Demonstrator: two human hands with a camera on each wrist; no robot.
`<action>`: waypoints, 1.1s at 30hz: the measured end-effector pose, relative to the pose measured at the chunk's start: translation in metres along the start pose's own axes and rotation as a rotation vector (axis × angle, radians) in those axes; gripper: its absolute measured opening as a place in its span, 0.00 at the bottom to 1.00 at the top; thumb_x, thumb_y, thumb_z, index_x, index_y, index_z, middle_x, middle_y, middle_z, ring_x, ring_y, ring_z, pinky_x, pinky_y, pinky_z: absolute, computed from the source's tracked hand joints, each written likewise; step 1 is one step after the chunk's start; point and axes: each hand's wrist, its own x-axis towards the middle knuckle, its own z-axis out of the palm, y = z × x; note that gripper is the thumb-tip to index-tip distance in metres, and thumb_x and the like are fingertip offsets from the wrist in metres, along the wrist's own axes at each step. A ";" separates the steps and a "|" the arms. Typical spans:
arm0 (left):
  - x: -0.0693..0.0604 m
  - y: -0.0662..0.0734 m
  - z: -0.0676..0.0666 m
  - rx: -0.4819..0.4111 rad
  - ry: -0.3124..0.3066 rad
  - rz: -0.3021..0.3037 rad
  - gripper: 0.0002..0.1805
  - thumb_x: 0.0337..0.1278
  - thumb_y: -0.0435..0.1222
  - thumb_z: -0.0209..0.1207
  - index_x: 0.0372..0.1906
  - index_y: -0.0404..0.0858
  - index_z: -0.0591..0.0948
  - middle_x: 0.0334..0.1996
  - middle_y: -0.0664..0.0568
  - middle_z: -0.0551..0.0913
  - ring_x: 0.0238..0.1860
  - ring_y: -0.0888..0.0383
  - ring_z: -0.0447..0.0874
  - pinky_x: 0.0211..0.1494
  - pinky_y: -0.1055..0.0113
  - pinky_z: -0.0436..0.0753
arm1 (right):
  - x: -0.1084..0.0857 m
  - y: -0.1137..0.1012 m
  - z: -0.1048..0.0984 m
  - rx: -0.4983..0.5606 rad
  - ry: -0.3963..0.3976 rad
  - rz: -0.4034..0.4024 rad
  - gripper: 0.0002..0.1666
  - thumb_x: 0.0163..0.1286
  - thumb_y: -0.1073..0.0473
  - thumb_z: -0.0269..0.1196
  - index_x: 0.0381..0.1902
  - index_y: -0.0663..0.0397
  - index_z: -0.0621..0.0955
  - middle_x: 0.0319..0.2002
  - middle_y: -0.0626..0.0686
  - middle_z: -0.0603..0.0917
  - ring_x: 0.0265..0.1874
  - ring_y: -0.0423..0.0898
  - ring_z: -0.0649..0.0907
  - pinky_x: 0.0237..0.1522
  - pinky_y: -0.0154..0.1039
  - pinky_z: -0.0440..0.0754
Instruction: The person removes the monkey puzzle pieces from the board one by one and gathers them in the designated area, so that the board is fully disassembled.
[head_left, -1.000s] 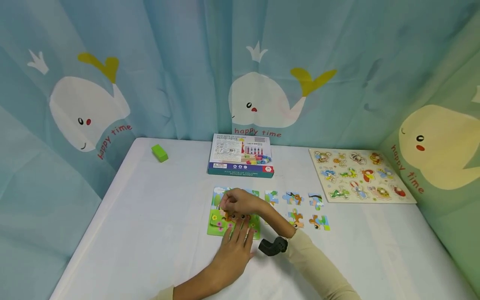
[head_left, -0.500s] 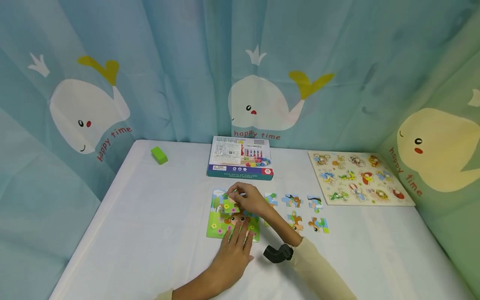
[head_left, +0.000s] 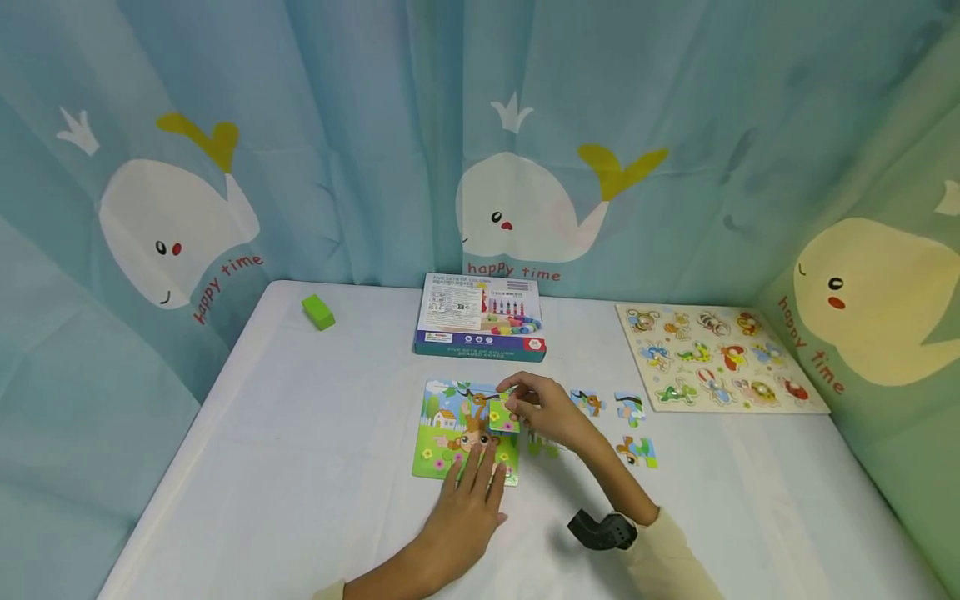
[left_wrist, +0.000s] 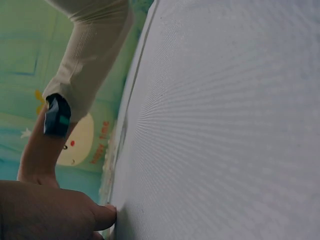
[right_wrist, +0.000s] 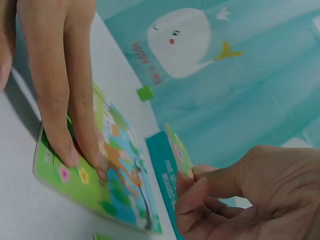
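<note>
A puzzle board (head_left: 435, 450) printed with a monkey, a house and flowers lies mid-table. On its lower edge the left hand (head_left: 465, 512) rests with fingers straight; the right wrist view shows those fingertips (right_wrist: 67, 152) touching the board's green part. Just above the board's right side, the right hand (head_left: 551, 414) pinches a green flowered puzzle piece (head_left: 502, 414) between thumb and fingers. That puzzle piece (right_wrist: 178, 150) is tilted and raised off the board in the right wrist view. In the left wrist view, only the left hand's thumb side (left_wrist: 45, 212) shows.
Right of the board lie loose puzzle pieces (head_left: 637, 451), some partly hidden by the right hand. Behind stands a flat beads box (head_left: 480, 346). A wooden insect peg puzzle (head_left: 712, 354) is at the back right, a green block (head_left: 318, 312) at the back left. Curtains surround the table.
The right hand has lifted the green flowered piece from the board's left side and carried it rightward to the board's right side. The left hand has stayed in place.
</note>
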 end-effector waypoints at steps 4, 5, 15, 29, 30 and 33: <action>0.000 0.000 0.000 0.007 0.008 -0.002 0.34 0.66 0.54 0.54 0.69 0.36 0.70 0.73 0.35 0.59 0.73 0.40 0.62 0.66 0.49 0.73 | -0.017 0.005 -0.012 0.061 0.001 0.007 0.17 0.71 0.65 0.59 0.56 0.64 0.77 0.36 0.61 0.80 0.30 0.50 0.81 0.29 0.46 0.82; 0.000 0.000 0.000 0.006 0.012 -0.003 0.34 0.66 0.54 0.54 0.69 0.36 0.70 0.73 0.35 0.60 0.73 0.40 0.62 0.66 0.49 0.73 | -0.021 0.006 -0.015 0.077 0.005 0.013 0.18 0.71 0.64 0.60 0.57 0.64 0.76 0.36 0.61 0.80 0.29 0.51 0.81 0.30 0.47 0.83; 0.000 0.000 0.001 0.014 0.012 0.010 0.34 0.67 0.54 0.53 0.69 0.36 0.70 0.73 0.36 0.61 0.72 0.40 0.63 0.66 0.49 0.73 | -0.072 0.020 -0.017 0.107 0.165 0.200 0.17 0.64 0.57 0.68 0.43 0.64 0.79 0.28 0.59 0.86 0.19 0.43 0.77 0.20 0.35 0.73; -0.002 -0.001 0.000 0.018 0.025 0.016 0.33 0.68 0.53 0.52 0.69 0.36 0.70 0.73 0.35 0.61 0.72 0.40 0.63 0.67 0.49 0.73 | -0.099 0.034 0.022 -0.045 0.319 0.318 0.05 0.61 0.62 0.69 0.32 0.56 0.82 0.22 0.50 0.86 0.20 0.41 0.81 0.22 0.32 0.73; -0.002 -0.001 0.000 0.019 0.019 0.015 0.33 0.68 0.53 0.52 0.69 0.36 0.70 0.73 0.35 0.61 0.73 0.41 0.62 0.67 0.49 0.73 | -0.099 0.034 0.023 -0.048 0.325 0.321 0.05 0.61 0.62 0.69 0.32 0.56 0.82 0.22 0.49 0.86 0.20 0.41 0.82 0.23 0.32 0.73; -0.002 0.000 0.000 0.021 0.007 0.011 0.33 0.68 0.53 0.52 0.69 0.36 0.69 0.73 0.35 0.60 0.73 0.41 0.62 0.67 0.50 0.72 | -0.099 0.033 0.026 -0.059 0.343 0.335 0.05 0.61 0.62 0.70 0.32 0.55 0.82 0.22 0.49 0.86 0.20 0.40 0.82 0.23 0.32 0.74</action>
